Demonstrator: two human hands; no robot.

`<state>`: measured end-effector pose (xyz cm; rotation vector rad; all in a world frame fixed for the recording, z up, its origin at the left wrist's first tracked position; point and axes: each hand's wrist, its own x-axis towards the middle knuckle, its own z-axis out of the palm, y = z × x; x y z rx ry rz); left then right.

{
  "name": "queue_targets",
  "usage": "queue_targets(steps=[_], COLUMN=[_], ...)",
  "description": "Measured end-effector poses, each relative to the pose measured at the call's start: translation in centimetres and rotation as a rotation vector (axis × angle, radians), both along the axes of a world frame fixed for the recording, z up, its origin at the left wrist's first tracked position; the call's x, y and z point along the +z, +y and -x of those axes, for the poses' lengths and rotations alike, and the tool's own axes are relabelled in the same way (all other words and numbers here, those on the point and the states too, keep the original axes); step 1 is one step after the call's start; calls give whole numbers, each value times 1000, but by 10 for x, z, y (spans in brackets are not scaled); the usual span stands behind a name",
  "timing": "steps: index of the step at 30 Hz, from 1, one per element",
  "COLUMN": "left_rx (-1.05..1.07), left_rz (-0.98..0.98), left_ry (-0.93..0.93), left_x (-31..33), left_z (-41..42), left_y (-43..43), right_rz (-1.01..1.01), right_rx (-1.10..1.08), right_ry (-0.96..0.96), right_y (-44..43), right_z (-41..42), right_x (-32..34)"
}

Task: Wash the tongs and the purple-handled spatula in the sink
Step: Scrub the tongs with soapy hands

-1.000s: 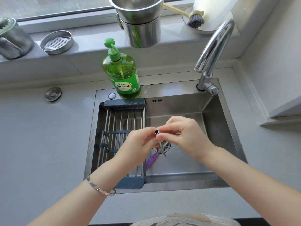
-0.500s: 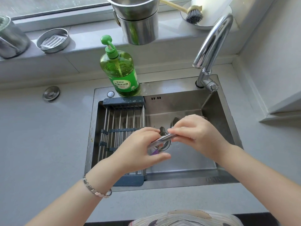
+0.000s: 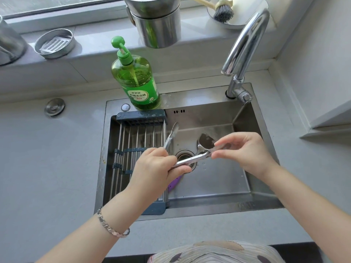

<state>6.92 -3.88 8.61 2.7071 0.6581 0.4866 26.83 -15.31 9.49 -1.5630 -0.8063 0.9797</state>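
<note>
Tongs (image 3: 190, 161): stiff, likely wet and slippery steel, held over the sink (image 3: 218, 204) drain.
Left hand (image 3: 155, 168): grip closed around the hinge end.
Right hand (image 3: 245, 150): fingertips pinching one arm's tip.
Purple-handled spatula (image 3: 173, 184): on sink floor, 6 o'clock of left hand.

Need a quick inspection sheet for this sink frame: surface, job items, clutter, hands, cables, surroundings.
Surface: steel sink, wet, no water seen running from the tap; grey counter around it.
Job's things: tongs held over the drain, arms spread apart; spatula lies in the sink, purple handle mostly hidden under the left hand.
Clutter: drying rack across the sink's left side; green soap bottle on the rim; sink plug on the counter.
Hands: left hand grips the tongs; right hand pinches one arm.
Cables: nothing seen.
Surroundings: windowsill with steel cups, strainer dish, brush.
</note>
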Motion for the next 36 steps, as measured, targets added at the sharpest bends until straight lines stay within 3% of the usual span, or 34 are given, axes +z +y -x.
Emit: queue_targets(steps=[4, 7, 14, 19, 24, 30, 32, 36], left_rx=[106, 182, 158, 214, 189, 225, 367, 566], left_rz=[265, 466, 552, 676, 748, 764, 961, 1968], left_ry=[88, 191, 192, 169, 194, 140, 96, 9], left_x=[3, 0, 2, 3, 3, 5, 7, 10], left_z=[-6, -10, -10, -12, -11, -11, -13, -11], left_y=[-8, -13, -18, -15, -17, -16, -14, -6], right_rz=[16, -17, 130, 88, 155, 120, 97, 6], right_rx=[-153, -207, -359, -324, -302, -300, -284, -167], right_ry=[593, 800, 462, 596, 502, 589, 604, 622], right_y=[4, 5, 18, 16, 14, 14, 13, 13], right_z=[6, 17, 26, 22, 25, 21, 22, 20], right_x=[-3, -4, 1, 3, 1, -3, -6, -7])
